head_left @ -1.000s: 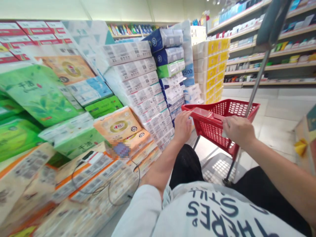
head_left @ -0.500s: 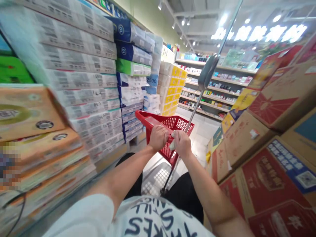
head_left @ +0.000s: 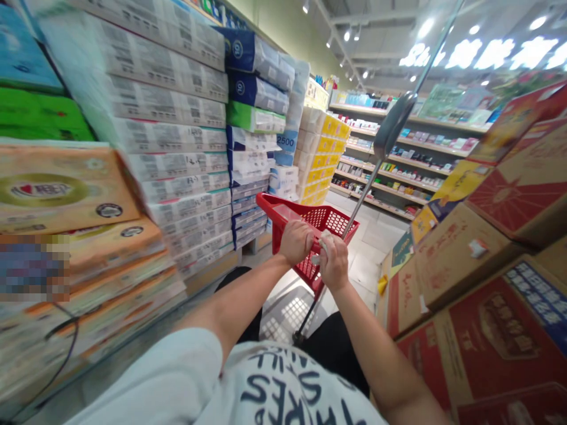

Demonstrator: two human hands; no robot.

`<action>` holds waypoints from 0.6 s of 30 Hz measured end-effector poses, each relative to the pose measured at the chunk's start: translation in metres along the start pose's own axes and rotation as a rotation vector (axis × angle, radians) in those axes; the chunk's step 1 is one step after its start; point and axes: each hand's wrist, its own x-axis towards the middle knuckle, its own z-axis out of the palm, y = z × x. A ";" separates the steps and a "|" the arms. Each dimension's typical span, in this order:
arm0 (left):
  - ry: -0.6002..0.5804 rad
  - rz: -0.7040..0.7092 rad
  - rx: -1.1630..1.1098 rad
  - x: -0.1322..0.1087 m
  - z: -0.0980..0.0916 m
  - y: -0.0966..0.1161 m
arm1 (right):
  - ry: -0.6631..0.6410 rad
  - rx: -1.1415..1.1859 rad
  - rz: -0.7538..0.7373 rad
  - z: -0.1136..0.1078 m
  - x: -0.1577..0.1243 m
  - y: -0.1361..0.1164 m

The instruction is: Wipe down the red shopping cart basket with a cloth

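Cart (head_left: 270, 206): red, with perforated walls, standing on the floor (head_left: 371, 254) below and beyond both hands, its handle side nearest the camera.
Left hand (head_left: 296, 242): fingers curled over the handle (head_left: 286, 212), grasping it.
Right hand (head_left: 335, 264): fingers clenched around a pale cloth (head_left: 326, 238), just beside the left hand, near the right end of the handle; whether they also touch the handle, I cannot tell.
Cloth: small and crumpled, poking out above the right hand's fingers and to their left.
Pole (head_left: 365, 190): metal, slanting up past the right side of the cart, with a dark grey block (head_left: 396, 125) partway along it.
Near left: orange packs (head_left: 62, 190) in a pile, with a thin dark cable (head_left: 76, 339) curving across the lower, blurred ones.
Farther left: a tall stack of white-wrapped packs (head_left: 177, 139), then dark blue packs (head_left: 241, 50) above one green pack (head_left: 257, 118), then yellow-and-white packs (head_left: 325, 150).
Right side: brown and red cartons (head_left: 491, 321), stacked and leaning into view.
Far end: shelves (head_left: 425, 143) lined with small goods; a glowing sign (head_left: 481, 54) above, too bright to read.
Clothing: white shirt (head_left: 283, 389) with dark lettering, black trousers (head_left: 343, 348).
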 end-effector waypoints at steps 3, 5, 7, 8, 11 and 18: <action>0.001 0.006 0.017 -0.001 -0.001 0.000 | -0.085 0.044 0.115 -0.004 0.011 -0.002; 0.003 0.017 0.051 -0.001 -0.002 0.001 | -0.166 0.077 0.235 -0.008 0.020 -0.003; 0.007 0.024 0.060 -0.001 -0.003 0.003 | -0.160 0.066 0.231 -0.009 0.019 -0.003; 0.011 0.021 0.050 -0.001 -0.004 0.004 | -0.125 0.044 0.178 -0.008 0.014 -0.002; 0.013 0.015 0.024 -0.002 -0.005 0.007 | -0.007 -0.007 -0.007 -0.004 -0.003 -0.001; -0.027 0.043 0.162 -0.004 -0.005 0.006 | -0.087 0.105 0.220 -0.007 0.010 -0.001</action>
